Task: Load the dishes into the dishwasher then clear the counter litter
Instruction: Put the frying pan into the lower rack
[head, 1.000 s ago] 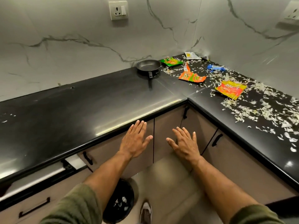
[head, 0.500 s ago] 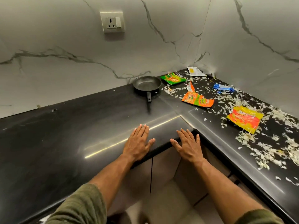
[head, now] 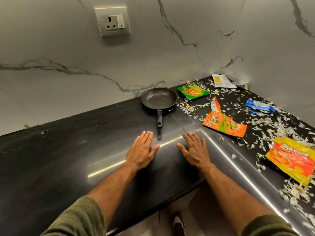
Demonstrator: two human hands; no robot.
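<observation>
Two hands over the black surface [head: 71,150], palms down, both empty: left hand [head: 141,150] and right hand [head: 196,152] side by side, a narrow gap between the thumbs, fingers [head: 146,136] straight and slightly spread, gripping nothing; contact with the surface impossible to tell. Olive-green sleeves [head: 76,218] pushed up at both forearms.

Just beyond the left fingertips, slightly to their right: black frying pan [head: 159,98], upright and empty, handle [head: 159,119] pointing back toward the hands, handle end near the left fingertips but apart from them.

Beyond and to the right of the right fingers: orange snack packet [head: 225,125], torn open, lying flat. Farther out past it, beside the pan: green snack packet [head: 193,91]. In the far corner against the wall: white torn wrapper [head: 221,80]. Well to the right of the right fingers: blue crumpled wrapper [head: 259,107], and nearer the edge a yellow-and-red snack packet [head: 293,159]. Pale shredded scraps [head: 279,130] scattered all round the packets, thick toward the right edge.

High on the marble wall [head: 170,57] beyond the left fingers: socket with switch [head: 111,21]
</observation>
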